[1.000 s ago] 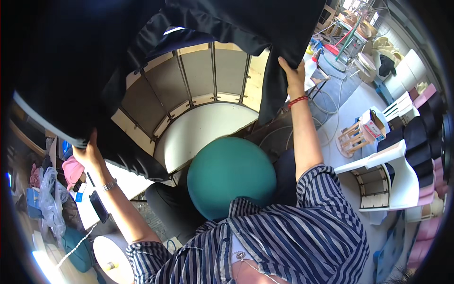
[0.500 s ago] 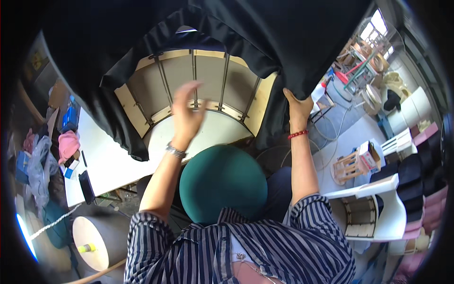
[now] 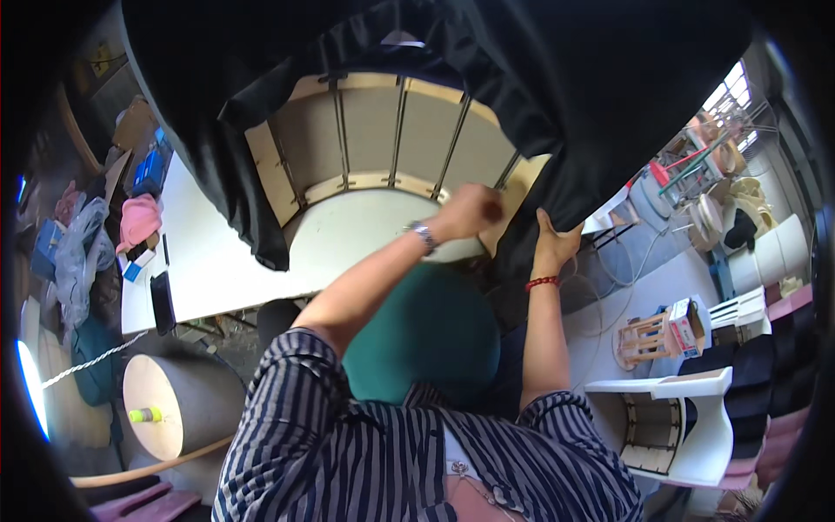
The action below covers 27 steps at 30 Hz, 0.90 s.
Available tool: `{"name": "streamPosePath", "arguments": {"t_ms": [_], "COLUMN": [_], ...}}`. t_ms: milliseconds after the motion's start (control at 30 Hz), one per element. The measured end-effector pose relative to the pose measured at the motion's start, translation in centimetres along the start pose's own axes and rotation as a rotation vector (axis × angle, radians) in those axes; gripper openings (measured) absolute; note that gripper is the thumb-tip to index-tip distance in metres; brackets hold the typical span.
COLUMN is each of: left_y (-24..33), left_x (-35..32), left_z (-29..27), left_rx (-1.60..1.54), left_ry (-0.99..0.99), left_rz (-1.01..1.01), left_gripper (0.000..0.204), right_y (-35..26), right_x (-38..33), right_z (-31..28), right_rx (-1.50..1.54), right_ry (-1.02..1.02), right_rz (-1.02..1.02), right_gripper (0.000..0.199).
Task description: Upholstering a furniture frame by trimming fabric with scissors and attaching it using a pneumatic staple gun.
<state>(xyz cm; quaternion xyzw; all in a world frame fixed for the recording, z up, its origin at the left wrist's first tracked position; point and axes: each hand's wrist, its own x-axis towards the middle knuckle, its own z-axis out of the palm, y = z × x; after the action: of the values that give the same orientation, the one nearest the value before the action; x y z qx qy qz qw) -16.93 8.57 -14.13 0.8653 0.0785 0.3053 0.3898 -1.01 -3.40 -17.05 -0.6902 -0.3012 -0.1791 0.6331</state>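
A curved wooden chair frame (image 3: 365, 139), with grey panels between dark upright strips, stands on a white tabletop (image 3: 217, 248). Black fabric (image 3: 644, 104) drapes over it and hangs in folds around its opening. On the right, my right hand (image 3: 555, 248) grips the fabric, thumb on the near side and fingers behind it. My left hand (image 3: 468, 211) is in front of the frame's right inner end, close to the bare wood edge. Its fingers look curled but are smeared by motion, so a hold cannot be made out. A green rounded cushion (image 3: 426, 335) lies below my forearms.
To the left are a pink cloth (image 3: 139, 222), plastic bags (image 3: 83, 248) and a wooden cylinder (image 3: 178, 409). A small wooden stool (image 3: 644, 341) with a box, a white chair shell (image 3: 704, 435) and stacked black and pink pieces stand on the right.
My left hand has swung right and down, from the middle of the frame to its right end. My right hand keeps its grip on the fabric. The whole view has shifted slightly.
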Motion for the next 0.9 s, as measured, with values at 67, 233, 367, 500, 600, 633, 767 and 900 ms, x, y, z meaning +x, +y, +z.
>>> {"name": "streamPosePath", "arguments": {"t_ms": [67,233,367,500,600,633,767,900], "left_y": [-4.6,-5.6,-5.2,-4.5,-2.1,-2.4,-3.0,-3.5], "left_x": [-5.3,-19.2,-27.7,-32.3,-28.9,-28.8,-29.2,-30.1], "left_z": [-2.9,-9.4,-5.3,4.4,5.3,4.8,4.6,3.7], "left_rx": [0.010,0.187,0.081,0.290,0.441,0.435,0.386,0.318], "left_ry": [0.097,0.561,0.807,0.646,0.504,0.498,0.502,0.620], "left_rz": [-0.197,-0.616,-0.782,-0.790,-0.853,-0.814,-0.784,-0.804], "left_gripper": [0.016,0.012,0.025,0.054,0.063,0.064,0.063,0.063], "right_y": [2.1,9.9,13.3,8.0,10.7,11.0,9.2,10.2], "right_x": [-0.7,-5.5,-13.7,-16.6,-16.6,-16.7,-16.9,-17.1], "right_z": [-0.2,-2.8,-6.5,-6.2,-6.5,-6.4,-6.2,-6.0], "right_rx": [-0.022,0.010,-0.133,-0.526,-0.513,-0.478,-0.395,-0.324], "right_ry": [-0.146,-0.421,-0.700,-0.816,-0.824,-0.845,-0.745,-0.722], "right_rz": [0.006,0.277,0.568,0.449,0.500,0.572,0.571,0.563], "right_gripper": [0.063,0.066,0.069,0.071,0.067,0.065,0.055,0.052]}}
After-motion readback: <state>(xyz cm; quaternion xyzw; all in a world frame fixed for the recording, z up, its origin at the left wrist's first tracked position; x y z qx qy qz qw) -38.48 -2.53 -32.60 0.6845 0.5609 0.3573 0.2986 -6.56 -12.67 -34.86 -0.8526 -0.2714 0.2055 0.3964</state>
